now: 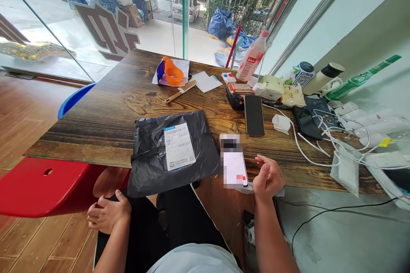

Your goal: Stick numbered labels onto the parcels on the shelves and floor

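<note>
My left hand (110, 212) rests by my left thigh, holding nothing, its thumb apart from loosely bent fingers. Just right of the lit phone (236, 162) is my right hand (268, 175), with nothing in it; the fingers are half curled and the index finger points toward the phone. Parts of that phone's screen are blurred out. To the left of it, a black plastic parcel (150, 136) with a white shipping label (179, 147) lies at the table's front edge, overhanging it a little. A second phone (254, 115), its screen dark, lies farther back.
On the wooden table (96, 123) are an orange tape dispenser (173, 74), a brown-handled knife (180, 91), papers (208, 82) and a pink bottle (253, 57). White cables (307, 163), a black device (306, 123) and a green bottle (361, 79) crowd the right side. A red chair (41, 187) stands left.
</note>
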The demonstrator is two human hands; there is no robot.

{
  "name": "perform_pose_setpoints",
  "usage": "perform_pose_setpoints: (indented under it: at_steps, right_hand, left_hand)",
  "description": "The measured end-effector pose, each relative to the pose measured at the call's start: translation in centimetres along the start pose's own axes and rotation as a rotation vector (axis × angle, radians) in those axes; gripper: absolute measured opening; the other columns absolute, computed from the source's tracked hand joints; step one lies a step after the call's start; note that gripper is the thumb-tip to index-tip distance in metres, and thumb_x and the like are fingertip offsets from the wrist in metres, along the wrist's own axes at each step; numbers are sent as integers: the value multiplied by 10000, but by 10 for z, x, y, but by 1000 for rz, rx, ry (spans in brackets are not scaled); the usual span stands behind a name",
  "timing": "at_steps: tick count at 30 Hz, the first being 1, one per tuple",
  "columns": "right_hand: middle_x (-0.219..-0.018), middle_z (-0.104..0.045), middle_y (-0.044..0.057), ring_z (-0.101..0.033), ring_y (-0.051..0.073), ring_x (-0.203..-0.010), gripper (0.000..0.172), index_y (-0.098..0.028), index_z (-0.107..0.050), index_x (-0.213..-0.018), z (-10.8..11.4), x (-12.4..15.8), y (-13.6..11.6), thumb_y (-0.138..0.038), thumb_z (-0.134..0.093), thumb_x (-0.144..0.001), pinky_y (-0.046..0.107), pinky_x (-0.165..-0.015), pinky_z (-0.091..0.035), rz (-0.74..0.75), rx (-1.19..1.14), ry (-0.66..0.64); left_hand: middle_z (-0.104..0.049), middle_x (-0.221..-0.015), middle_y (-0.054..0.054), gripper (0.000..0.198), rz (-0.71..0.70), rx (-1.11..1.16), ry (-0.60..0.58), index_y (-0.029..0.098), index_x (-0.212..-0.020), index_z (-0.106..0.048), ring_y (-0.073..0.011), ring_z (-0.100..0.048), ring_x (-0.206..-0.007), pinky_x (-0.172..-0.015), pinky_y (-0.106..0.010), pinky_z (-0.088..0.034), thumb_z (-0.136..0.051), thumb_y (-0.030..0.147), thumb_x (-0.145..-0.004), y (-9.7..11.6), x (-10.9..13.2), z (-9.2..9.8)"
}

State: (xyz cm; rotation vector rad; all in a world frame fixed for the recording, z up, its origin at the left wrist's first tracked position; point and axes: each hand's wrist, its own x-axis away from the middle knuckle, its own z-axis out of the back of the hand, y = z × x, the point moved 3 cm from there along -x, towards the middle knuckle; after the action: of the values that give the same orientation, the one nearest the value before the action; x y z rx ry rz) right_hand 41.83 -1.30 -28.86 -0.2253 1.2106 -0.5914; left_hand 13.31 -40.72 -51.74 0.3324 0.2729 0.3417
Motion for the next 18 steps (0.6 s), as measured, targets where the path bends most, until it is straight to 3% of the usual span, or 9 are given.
perform_pose_setpoints:
  at_steps: [18]
  right_hand:
    - [-918,-715,95,-671,175,-806,262,-146,-686,-1045,1,0,0,-222,-444,-980,335,-743,-548,-11,-21,-18]
  left_hand:
    - [-441,-1400,-216,540,-8,-9,-24,115,-1237,-549,-399,-425,-1294,-1041,-556,-376,-419,503,-884,5,3,6]
